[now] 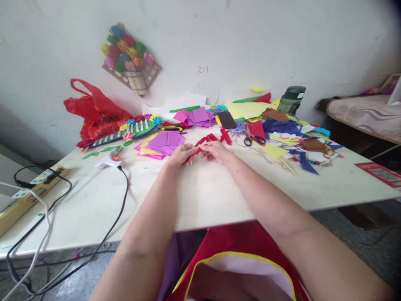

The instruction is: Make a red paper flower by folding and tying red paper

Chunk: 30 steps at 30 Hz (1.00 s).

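Observation:
My left hand (181,154) and my right hand (215,151) meet at the middle of the pale table (200,196). Both pinch a small folded red paper strip (200,147) between their fingertips, just above the tabletop. More red paper pieces (216,137) lie right behind the hands. A stack of purple, pink and yellow paper sheets (163,143) sits just left of them. Black-handled scissors (254,139) rest to the right, next to a red sheet.
A glue gun (105,164) with a black cord lies at left, near a power strip (29,190). A red plastic bag (95,110) and a green board with paper flowers (125,131) stand at back left. Coloured paper scraps (297,140), a phone (226,119) and a dark bottle (292,99) fill the back right.

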### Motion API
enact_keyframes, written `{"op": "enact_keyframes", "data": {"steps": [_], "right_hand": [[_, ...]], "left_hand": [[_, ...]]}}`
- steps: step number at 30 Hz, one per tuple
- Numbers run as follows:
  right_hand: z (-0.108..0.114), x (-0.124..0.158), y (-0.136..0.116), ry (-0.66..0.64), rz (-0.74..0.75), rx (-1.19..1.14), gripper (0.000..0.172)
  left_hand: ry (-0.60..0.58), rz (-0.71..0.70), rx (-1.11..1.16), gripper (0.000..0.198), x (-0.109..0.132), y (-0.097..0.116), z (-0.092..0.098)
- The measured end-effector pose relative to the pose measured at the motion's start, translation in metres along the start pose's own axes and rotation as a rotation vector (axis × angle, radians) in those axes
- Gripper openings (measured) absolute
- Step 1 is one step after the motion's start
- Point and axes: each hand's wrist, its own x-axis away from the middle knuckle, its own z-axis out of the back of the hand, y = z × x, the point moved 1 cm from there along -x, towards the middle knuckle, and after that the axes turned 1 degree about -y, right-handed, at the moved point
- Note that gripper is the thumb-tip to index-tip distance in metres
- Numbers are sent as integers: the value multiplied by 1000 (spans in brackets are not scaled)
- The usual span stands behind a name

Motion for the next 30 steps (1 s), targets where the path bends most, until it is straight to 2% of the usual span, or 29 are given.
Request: {"op": "enact_keyframes", "data": {"steps": [3,8,15,22,25,28,30], "right_hand": [[-1,1,-2,70,26,-2,22],[1,1,-4,93,105,-2,18],[-3,3,-7,147,129,-81,18],[2,0,-7,327,187,-88,17],[2,0,-8,292,174,-95,21],[0,3,-8,175,91,-86,33],[-1,2,-5,108,47,-41,34]], "left_hand": [[-58,3,66,33,-2,-1,-1],[-126,34,109,34,-2,-1,-2],[-69,-9,116,32,-3,-3,-1],[-65,-5,115,30,-3,-4,0],[-53,-1,101,32,-3,-5,0],[-50,-9,92,32,-4,-6,1],[-61,-20,90,32,-5,-7,1]]}}
